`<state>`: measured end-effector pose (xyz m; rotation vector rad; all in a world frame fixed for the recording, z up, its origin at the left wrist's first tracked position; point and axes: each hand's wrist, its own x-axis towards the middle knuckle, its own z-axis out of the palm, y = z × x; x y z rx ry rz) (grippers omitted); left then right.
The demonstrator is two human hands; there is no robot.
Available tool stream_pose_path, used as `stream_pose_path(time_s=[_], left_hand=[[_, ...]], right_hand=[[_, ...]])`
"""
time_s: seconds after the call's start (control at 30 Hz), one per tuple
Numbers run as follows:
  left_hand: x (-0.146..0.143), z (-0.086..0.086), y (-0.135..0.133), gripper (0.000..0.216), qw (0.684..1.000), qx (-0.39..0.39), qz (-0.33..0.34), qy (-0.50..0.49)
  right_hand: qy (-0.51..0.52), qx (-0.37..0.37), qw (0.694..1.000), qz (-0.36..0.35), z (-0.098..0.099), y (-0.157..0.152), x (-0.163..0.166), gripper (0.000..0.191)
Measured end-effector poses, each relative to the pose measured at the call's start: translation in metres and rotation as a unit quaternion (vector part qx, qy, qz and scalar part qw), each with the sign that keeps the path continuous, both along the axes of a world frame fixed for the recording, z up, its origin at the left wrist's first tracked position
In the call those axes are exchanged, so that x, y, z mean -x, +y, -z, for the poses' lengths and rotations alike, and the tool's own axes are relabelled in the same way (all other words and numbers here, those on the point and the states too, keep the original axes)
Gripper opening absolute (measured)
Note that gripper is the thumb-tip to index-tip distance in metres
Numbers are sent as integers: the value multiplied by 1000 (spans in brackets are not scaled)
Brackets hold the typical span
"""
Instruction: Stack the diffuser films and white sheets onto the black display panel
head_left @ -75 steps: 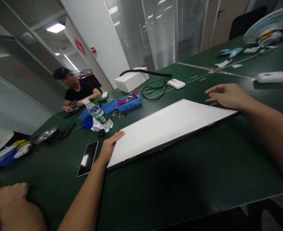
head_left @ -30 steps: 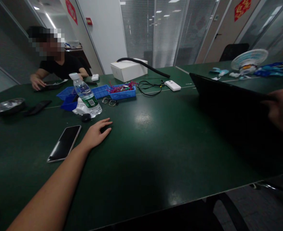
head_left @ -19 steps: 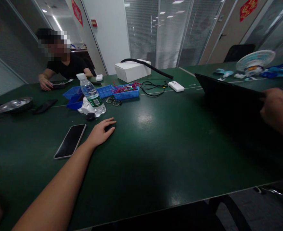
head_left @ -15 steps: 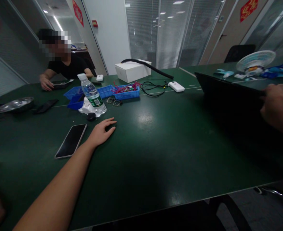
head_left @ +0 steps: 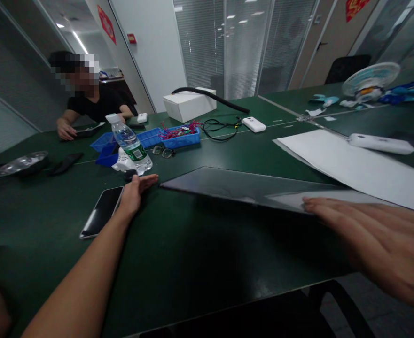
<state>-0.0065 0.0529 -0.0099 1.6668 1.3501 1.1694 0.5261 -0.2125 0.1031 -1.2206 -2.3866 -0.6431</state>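
Observation:
A thin, flat, glossy dark panel lies low over the green table, its pointed left end near my left hand. My left hand rests edge-down on the table with fingers straight and pointing at that end, holding nothing. My right hand is at the panel's near edge on the right. Its fingers are stretched out flat, with the fingertips touching the edge; the thumb is hidden. Left of my left wrist lies a phone. Just beyond my left hand stand a tilted water bottle and a small black object.
White sheets lie behind the panel, beside a white power-strip-like bar. Farther back are blue trays, glasses, a black cable, a white box and a fan cover. Another person sits far left.
The dark panel has come down and left from its raised position, uncovering white sheets. My right hand has moved left and unfolded; my left hand has turned onto its edge.

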Motion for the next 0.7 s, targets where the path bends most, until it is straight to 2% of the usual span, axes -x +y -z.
stream_pose_path(time_s=[0.07,0.17,0.27,0.33,0.4,0.47,0.53,0.57,0.6,0.63,0.67,0.7], left_hand=[[3,2,2,106,997,1,-11,-70],[3,2,2,106,996,-11,-21,-88],[1,1,-1,103,999,-32,-9,-6],[-1,-1,-4,92,997,-45,7,63],[-3,-4,-8,76,991,-54,31,122],[-6,-7,-12,69,975,-64,76,201],[-10,-10,-15,67,943,-76,132,296],[-12,-11,-16,65,927,-77,153,333],[-13,-12,-16,64,916,-74,167,358],[-13,-13,-16,64,908,-69,175,375],[-14,-13,-15,64,903,-62,179,385],[-14,-12,-14,64,901,-55,181,390]], right_hand=[[-65,-40,995,-62,7,3,22,54],[-103,-38,987,-120,26,17,37,42],[-113,-8,980,-166,54,34,37,41],[-118,28,974,-191,70,45,35,43],[-110,77,969,-206,81,58,30,44],[-82,139,966,-202,86,74,17,46],[-49,208,964,-160,87,94,-8,49],[-41,241,963,-116,87,104,-25,51],[-29,256,965,-44,86,115,-44,53],[-21,259,964,60,86,126,-63,54],[-23,247,952,180,85,135,-83,57],[-15,228,939,257,84,143,-102,64]])
